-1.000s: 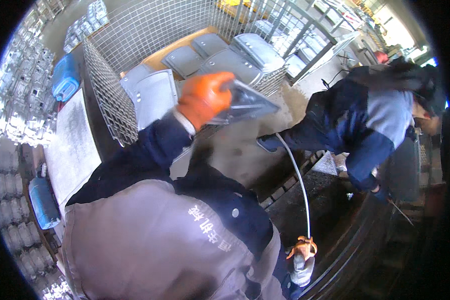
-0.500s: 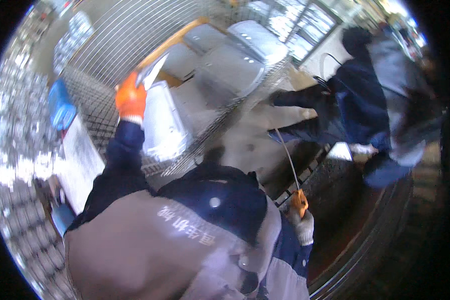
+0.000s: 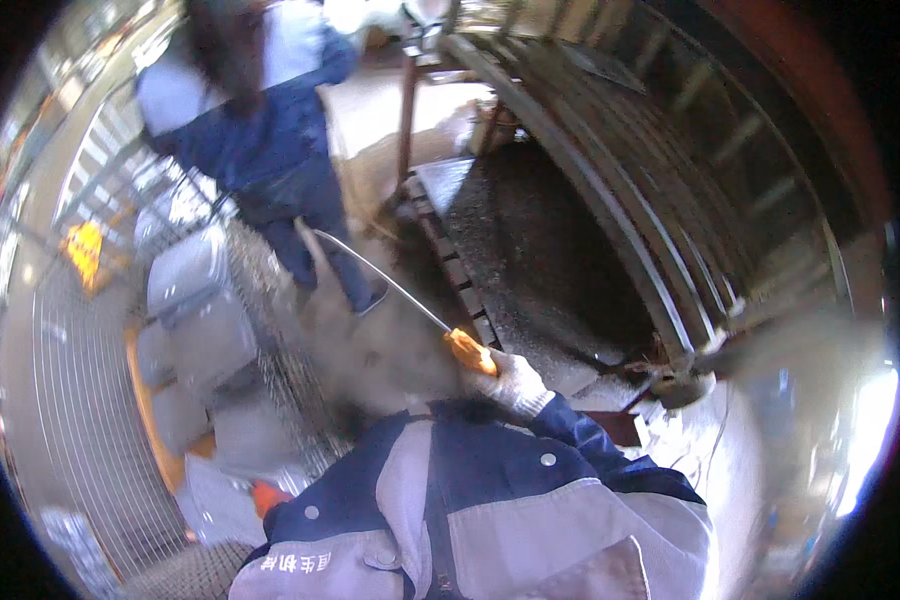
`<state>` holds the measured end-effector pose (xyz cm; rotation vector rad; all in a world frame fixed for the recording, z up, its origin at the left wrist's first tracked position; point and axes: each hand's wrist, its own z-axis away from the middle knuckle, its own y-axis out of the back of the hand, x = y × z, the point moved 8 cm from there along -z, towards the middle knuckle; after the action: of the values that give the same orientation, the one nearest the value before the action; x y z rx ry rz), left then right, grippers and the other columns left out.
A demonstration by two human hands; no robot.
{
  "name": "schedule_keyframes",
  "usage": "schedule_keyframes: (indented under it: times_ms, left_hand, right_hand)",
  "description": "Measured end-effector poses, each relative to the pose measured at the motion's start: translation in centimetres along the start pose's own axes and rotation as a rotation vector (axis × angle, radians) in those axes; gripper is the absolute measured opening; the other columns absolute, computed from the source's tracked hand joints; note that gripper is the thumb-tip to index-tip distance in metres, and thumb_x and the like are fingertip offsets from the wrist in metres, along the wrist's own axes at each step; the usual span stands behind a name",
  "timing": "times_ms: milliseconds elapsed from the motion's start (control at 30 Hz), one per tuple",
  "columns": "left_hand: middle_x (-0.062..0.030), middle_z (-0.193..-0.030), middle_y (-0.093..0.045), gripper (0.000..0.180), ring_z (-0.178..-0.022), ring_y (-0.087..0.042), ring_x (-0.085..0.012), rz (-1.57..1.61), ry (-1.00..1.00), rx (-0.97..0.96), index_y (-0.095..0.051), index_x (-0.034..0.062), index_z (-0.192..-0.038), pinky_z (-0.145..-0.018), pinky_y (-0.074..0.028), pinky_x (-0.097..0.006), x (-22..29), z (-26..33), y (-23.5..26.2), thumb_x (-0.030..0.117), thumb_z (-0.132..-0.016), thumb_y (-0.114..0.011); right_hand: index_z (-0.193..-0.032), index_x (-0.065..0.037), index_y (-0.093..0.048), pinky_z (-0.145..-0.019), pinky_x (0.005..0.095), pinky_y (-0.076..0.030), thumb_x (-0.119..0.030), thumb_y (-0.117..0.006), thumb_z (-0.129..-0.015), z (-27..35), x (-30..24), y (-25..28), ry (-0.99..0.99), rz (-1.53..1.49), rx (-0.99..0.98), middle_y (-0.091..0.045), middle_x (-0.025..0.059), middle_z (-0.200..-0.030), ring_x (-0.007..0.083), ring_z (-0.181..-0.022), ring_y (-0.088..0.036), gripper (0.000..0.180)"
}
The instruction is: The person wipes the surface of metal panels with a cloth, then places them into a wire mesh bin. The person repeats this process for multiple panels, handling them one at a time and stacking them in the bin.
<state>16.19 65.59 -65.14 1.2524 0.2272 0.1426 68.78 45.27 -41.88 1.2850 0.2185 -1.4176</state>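
My right hand [image 3: 504, 374], in a white knit glove with orange-coated fingers, is closed around the near end of a long thin metal rod [image 3: 395, 284]. The rod reaches forward and left, curving at its far end. Low on the left, a small orange part of my gloved left hand [image 3: 269, 497] shows beside a grey plate-like part [image 3: 215, 505]. My jacket hides the rest of that hand, so its grip cannot be made out. More grey parts [image 3: 208, 340] lie beyond it in a wire-mesh basket [image 3: 100, 400].
Ahead on the left stands another person [image 3: 270, 150] in dark blue and grey clothes. A large dark pit-like opening [image 3: 560, 260] with metal rails [image 3: 610, 230] along it is on the right. A yellow sign [image 3: 84, 252] hangs at the far left.
My view has swung to the right, so the basket and the other person now appear further left. My left hand has dropped largely out of sight; my right hand still grips the rod.
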Motion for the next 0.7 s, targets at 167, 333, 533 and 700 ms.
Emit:
schedule_keyframes:
  times_ms: [167, 333, 533, 700]
  left_hand:
    - [-0.0134, -0.117, -0.062, 0.035, -0.107, -0.061, -0.0349, -0.163, -0.377, -0.18, -0.058, 0.0132, -0.119, -0.085, -0.052, -0.046, 8.3, -1.6, -5.0, 0.017, -0.084, -0.058]
    - [-0.0149, -0.112, -0.066, 0.029, -0.102, -0.064, -0.0352, -0.521, -1.156, -0.372, -0.064, 0.0133, -0.112, -0.08, -0.054, -0.047, 18.8, 3.2, -10.5, 0.016, -0.084, -0.057]
    - [-0.0226, -0.092, -0.068, 0.029, -0.083, -0.066, -0.0361, -0.049, -1.159, -0.349, -0.065, -0.0008, -0.095, -0.072, -0.051, -0.041, 34.4, 7.9, -4.6, 0.023, -0.083, -0.055]
    - [-0.0074, -0.085, -0.068, 0.027, -0.079, -0.061, -0.0163, 0.045, -1.305, -0.61, -0.068, 0.0061, -0.105, -0.07, -0.049, -0.032, 41.9, 13.7, -2.6, 0.022, -0.085, -0.06]
  right_hand:
    - [-0.12, -0.005, -0.062, -0.086, 0.0305, -0.05, -0.025, -0.073, -0.083, 7.3, 1.3, 8.8, 0.14, -0.185, 0.157, -0.071, 0.0108, -0.103, 0.0151, -0.093, -0.066, 0.043]
    - [-0.12, -0.002, -0.062, -0.089, 0.0288, -0.048, -0.022, -0.077, -0.082, 17.7, 6.6, 15.7, 0.216, -0.456, 0.282, -0.068, 0.0047, -0.11, 0.0127, -0.098, -0.062, 0.045]
    - [-0.116, -0.001, -0.06, -0.089, 0.0359, -0.051, -0.039, -0.066, -0.089, 35.8, 12.1, 22.4, 0.145, -0.52, 0.947, -0.066, 0.0112, -0.106, 0.0212, -0.099, -0.063, 0.047]
    - [-0.106, -0.002, -0.067, -0.041, 0.0209, -0.03, -0.03, -0.066, -0.09, 49.1, 12.9, 20.2, -0.353, -0.289, 1.631, -0.058, -0.0008, -0.065, 0.0039, -0.044, -0.041, 0.033]
